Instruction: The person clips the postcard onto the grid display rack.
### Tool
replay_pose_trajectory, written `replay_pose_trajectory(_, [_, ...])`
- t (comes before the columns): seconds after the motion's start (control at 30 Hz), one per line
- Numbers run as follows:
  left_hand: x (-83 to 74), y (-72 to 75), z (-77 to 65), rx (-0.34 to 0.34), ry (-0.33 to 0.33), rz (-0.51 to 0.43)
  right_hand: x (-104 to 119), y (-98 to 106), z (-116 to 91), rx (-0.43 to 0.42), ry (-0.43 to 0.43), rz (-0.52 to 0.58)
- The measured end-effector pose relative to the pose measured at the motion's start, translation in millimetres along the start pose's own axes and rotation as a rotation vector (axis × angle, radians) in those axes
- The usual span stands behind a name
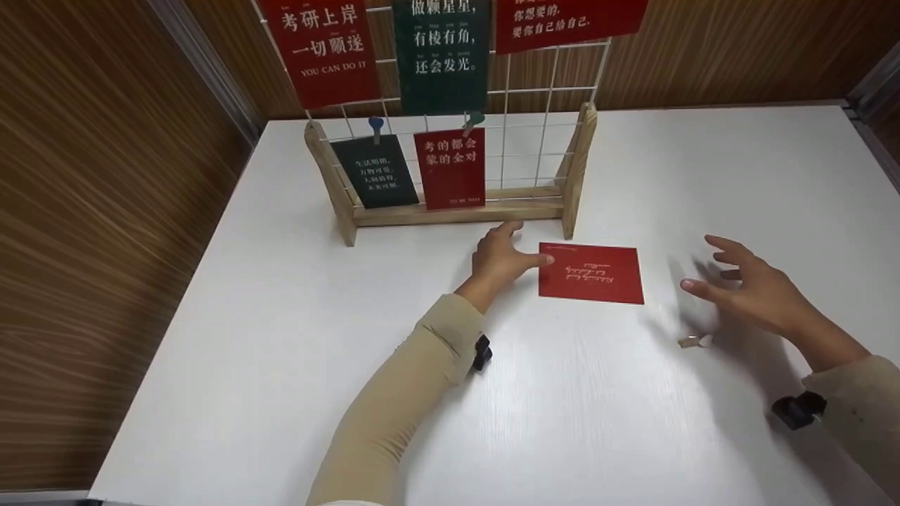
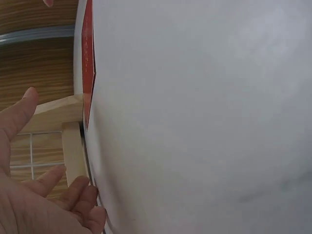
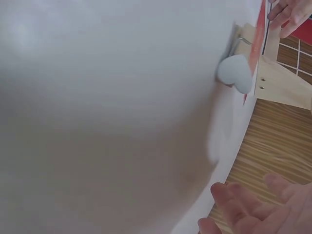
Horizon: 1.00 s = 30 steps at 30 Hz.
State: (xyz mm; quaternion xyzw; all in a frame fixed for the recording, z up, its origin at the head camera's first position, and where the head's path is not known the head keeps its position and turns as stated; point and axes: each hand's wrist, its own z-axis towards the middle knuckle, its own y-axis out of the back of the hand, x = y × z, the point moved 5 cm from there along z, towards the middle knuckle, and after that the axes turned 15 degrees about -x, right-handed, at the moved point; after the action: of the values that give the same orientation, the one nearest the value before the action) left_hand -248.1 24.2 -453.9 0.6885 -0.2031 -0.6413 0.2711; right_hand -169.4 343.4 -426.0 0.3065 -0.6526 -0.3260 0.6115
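A red card (image 1: pixel 590 274) with pale script lies flat on the white table, its writing upside down in the head view. My left hand (image 1: pixel 500 258) is at the card's left side, thumb stretched out so its tip overlaps the card's edge, fingers spread toward the rack. In the left wrist view, thumb and fingers of that hand (image 2: pixel 53 195) stand well apart with nothing between them. My right hand (image 1: pixel 763 292) hovers right of the card, fingers loosely bent and holding nothing. Below it lies a small wooden clothespin (image 1: pixel 692 341) with a white heart (image 3: pixel 236 73).
Behind the card stands a white wire grid rack on wooden feet (image 1: pixel 578 176). Clipped to it are several cards, among them a small green card (image 1: pixel 376 172) under a blue clip (image 1: pixel 377 128) and a small red card (image 1: pixel 451 172). Wood-grain panels (image 1: pixel 84 211) border the table.
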Motion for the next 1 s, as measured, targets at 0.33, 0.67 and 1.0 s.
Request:
replay_pose_trajectory(0.33, [-1.4,-5.7,-11.6,-0.03,-0.023,0.224,-14.1,-1.6,-10.8,0.021,-0.004,-0.016])
replay_pose_trajectory(0.67, [-8.0,-18.1,-30.4,-0.006,0.0,0.444,-19.8,-3.9,-26.2,0.005,0.067,-0.029])
replay_pose_trajectory(1.0, [-10.1,-23.1,-38.0,-0.023,0.01,0.528,-21.3,-6.9,-36.1,-0.004,0.2,-0.019])
